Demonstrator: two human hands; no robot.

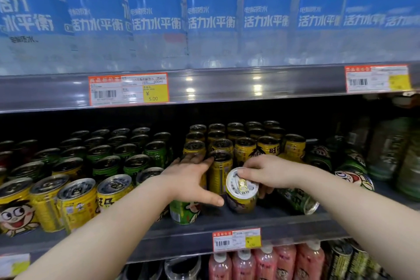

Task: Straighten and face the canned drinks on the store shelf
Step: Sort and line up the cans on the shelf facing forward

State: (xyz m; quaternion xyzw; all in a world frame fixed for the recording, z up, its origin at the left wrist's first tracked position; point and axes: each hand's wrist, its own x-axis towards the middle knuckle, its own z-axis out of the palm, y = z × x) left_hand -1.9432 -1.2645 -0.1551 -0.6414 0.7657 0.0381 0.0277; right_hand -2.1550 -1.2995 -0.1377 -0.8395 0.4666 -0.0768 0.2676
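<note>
Rows of canned drinks fill the middle shelf (284, 223): yellow cans with a cartoon face at the left, green cans behind them, more yellow cans in the middle. My right hand (270, 173) grips a yellow can (242, 191) by its upper rim and holds it tilted, lid towards me, near the shelf's front. My left hand (191, 179) is spread, fingers apart, over a green can (185, 211) at the front, with its fingertips against a standing yellow can (219, 170). A green can (297, 199) lies on its side under my right wrist.
Tall blue-labelled water bottles (211, 13) stand on the upper shelf, whose rail carries price tags (128, 90). Cans with a cartoon face (354, 179) lie tipped at the right beside green bottles (391, 150). Pink bottles (266, 263) stand on the shelf below.
</note>
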